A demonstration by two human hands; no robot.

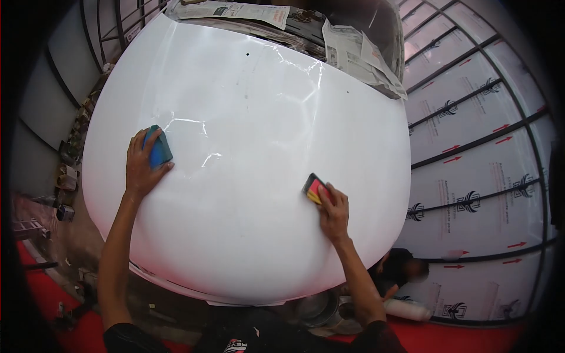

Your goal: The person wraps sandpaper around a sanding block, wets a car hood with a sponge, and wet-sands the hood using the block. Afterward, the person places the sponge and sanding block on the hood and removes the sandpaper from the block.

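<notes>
A glossy white car hood [253, 159] spreads out in front of me, with light reflecting off its surface. On its left side, my left hand [140, 167] is closed around a blue sponge [160, 153] with a darker face, which rests against the hood. My right hand [334, 215] grips a small sanding block [313, 187] in black, red and yellow, right of the hood's middle. The block's underside is hidden. It appears to lie on the white surface.
Newspaper sheets [359, 56] cover parts of the area behind the hood. Panelled walls with printed arrows [471, 159] stand on the right. Another person [400, 270] is low beside the front right corner. Round containers [318, 309] sit below the hood's front edge. Boxes [66, 176] line the left.
</notes>
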